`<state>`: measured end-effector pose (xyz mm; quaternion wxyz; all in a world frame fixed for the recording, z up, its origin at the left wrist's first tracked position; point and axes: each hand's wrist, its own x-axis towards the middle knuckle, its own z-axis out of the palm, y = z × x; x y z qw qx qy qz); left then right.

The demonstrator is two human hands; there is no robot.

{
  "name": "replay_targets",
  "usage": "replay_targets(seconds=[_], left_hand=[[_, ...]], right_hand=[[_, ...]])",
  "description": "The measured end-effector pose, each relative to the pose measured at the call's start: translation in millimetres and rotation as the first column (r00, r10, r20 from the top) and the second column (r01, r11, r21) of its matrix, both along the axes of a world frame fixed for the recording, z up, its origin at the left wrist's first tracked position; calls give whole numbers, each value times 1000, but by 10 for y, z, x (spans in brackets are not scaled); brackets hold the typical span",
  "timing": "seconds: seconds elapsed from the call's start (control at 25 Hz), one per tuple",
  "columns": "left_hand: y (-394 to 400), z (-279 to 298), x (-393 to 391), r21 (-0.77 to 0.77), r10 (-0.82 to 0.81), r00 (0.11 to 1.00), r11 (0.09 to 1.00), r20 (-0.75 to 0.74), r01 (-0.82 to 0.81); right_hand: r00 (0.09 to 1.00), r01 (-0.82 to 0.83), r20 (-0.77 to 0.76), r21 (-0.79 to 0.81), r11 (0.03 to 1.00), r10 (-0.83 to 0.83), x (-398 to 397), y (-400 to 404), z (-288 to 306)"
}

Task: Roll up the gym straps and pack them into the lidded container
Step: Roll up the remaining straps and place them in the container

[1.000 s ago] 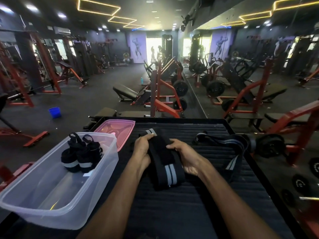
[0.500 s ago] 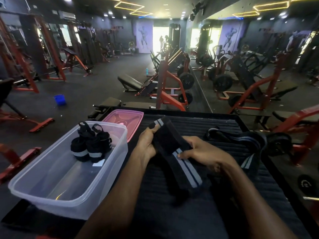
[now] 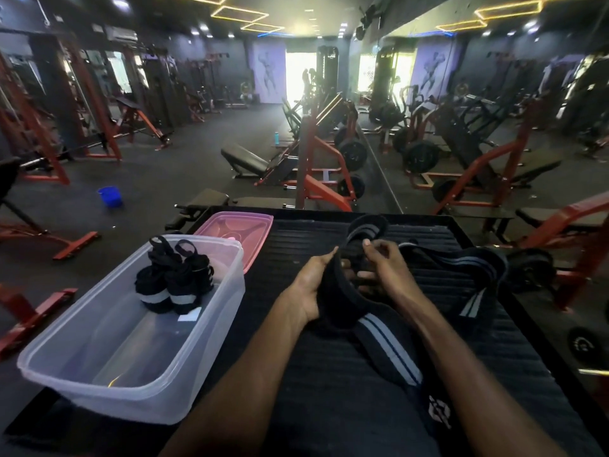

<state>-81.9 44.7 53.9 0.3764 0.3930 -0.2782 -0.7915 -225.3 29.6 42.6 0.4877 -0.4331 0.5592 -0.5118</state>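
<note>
A clear, rectangular plastic container (image 3: 131, 328) sits at the left edge of the black ribbed table (image 3: 329, 374), open at the top. Inside it, against its far end, two rolled black straps with grey bands (image 3: 173, 280) stand side by side, touching each other, their loop ends sticking up. Just beyond the container's far right corner lies a pink translucent lid (image 3: 237, 227), flat on the table near its far edge.

Near the middle of the table, the left hand (image 3: 313, 288) grips a long black strap with grey stripes (image 3: 356, 291), thumb on top and fingers curled under the fabric. The strap's far end curls up into a loose loop above both hands, while its other end trails back toward the near edge, lying flat on the table with a white logo showing. The right hand (image 3: 384, 268) pinches the same strap just right of the left hand, fingertips pressed on the fabric beside the loop.

To the right, toward the table's right edge, another black strap with grey stripes (image 3: 461, 275) lies unrolled in a loose heap, apart from the hands.
</note>
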Motion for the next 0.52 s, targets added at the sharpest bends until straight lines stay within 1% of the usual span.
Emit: replay_targets(seconds=[0.04,0.12,0.16,0.2,0.24,0.28,0.32,0.36,0.4,0.44,0.48,0.52], left_hand=[[51,31,-59,10,-53,998,999,-23,53],[86,25,-133,20,-155,985,987,-79,157],[85,-3,-146,-1,-205,975,979,-84,206],[65,-60,-145,-37,-234,971,972,-41,233],[46,-104,-137,-82,-239,970,967,48,242],[34,-116,-131,-140,-222,960,959,172,247],[10,-122,-121,-200,-173,943,951,284,235],[5,-93,-97,-250,-96,938,950,333,187],[-9,-57,-67,-285,-23,947,951,322,120],[-20,-18,-31,-315,28,954,947,299,71],[-23,24,4,-347,43,956,936,290,64],[-24,37,25,-375,30,944,921,330,102]], right_hand=[[998,20,57,-33,999,-18,0,0,-4],[975,41,220,-79,996,-22,-8,48,42],[967,31,253,-84,996,-9,-14,96,82],[975,26,223,-87,996,-6,-32,122,100],[989,27,146,-100,995,-12,-58,133,117],[998,33,48,-132,991,-27,-92,146,135],[998,34,-46,-176,984,-42,-143,146,132],[986,23,-156,-222,975,-59,-191,156,139],[955,16,-283,-263,965,-93,-240,158,148],[902,15,-410,-285,958,-136,-278,168,153],[852,21,-496,-290,957,-170,-299,188,166],[828,31,-531,-278,960,-180,-306,204,180]])
